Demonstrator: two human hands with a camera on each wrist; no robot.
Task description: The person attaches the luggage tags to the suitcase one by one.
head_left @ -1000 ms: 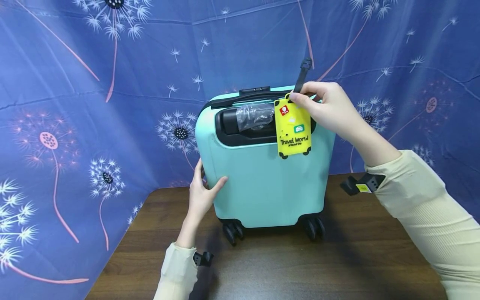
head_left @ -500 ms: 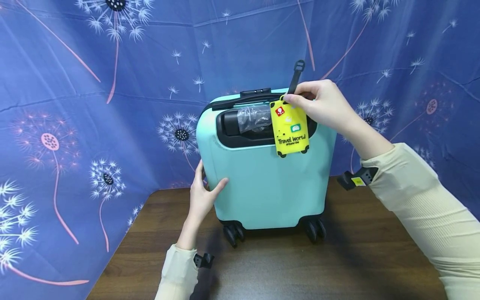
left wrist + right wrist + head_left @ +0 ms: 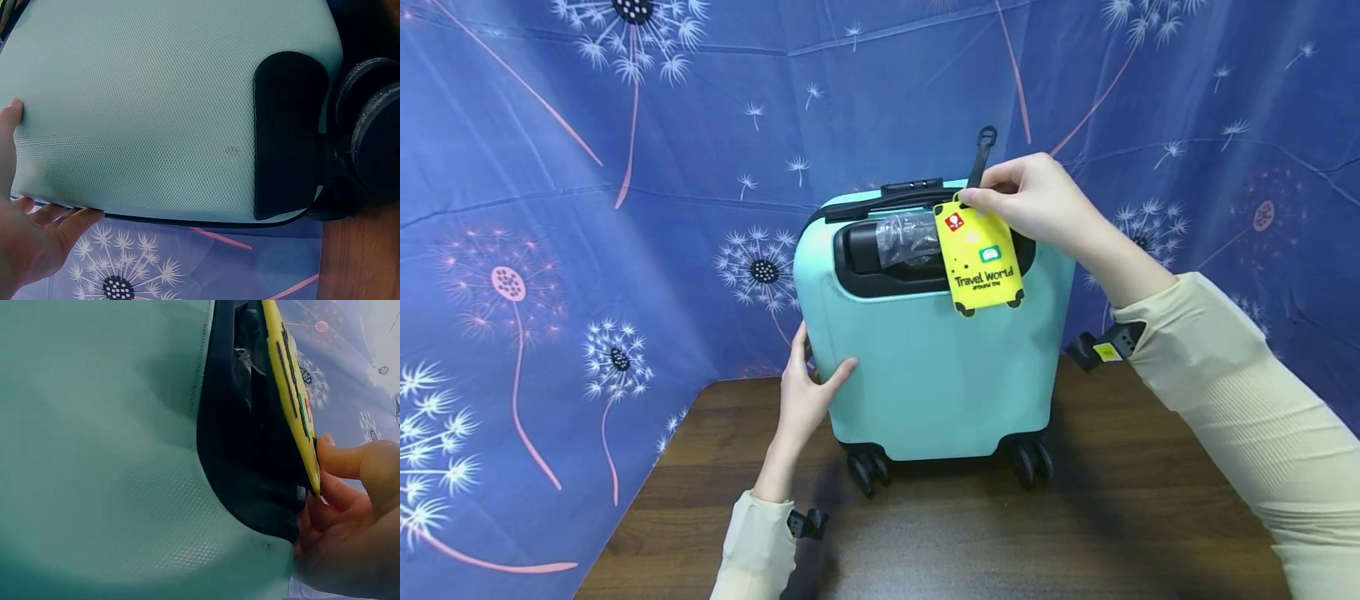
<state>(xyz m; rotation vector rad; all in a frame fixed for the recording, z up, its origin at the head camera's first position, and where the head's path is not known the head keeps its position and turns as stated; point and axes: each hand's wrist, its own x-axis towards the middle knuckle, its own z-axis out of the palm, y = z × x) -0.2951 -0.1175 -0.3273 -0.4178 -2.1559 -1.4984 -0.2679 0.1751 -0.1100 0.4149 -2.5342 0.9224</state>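
A mint-green suitcase (image 3: 940, 375) stands upright on its black wheels. My left hand (image 3: 800, 398) holds its left side, thumb on the front face; in the left wrist view, fingertips (image 3: 84, 219) lie along the edge. My right hand (image 3: 1041, 200) pinches the top of a yellow luggage tag (image 3: 979, 258) between thumb and fingers. The tag hangs in front of the recessed handle area, its black buckled strap (image 3: 980, 158) sticking up above the hand. Seen edge-on in the right wrist view, the tag (image 3: 289, 387) is close to the black recess (image 3: 231, 462). It covers the recess's right part.
Crumpled clear plastic (image 3: 906, 237) wraps the black handle in the recess. On top of the suitcase are a black side handle (image 3: 887, 202) and a lock (image 3: 912, 187). Beneath is a brown wooden table (image 3: 970, 542); a blue dandelion-print cloth (image 3: 685, 167) hangs behind.
My right hand has moved a little left with the luggage tag, and the strap's buckle end has shifted left and slightly down. The left hand keeps its place on the suitcase.
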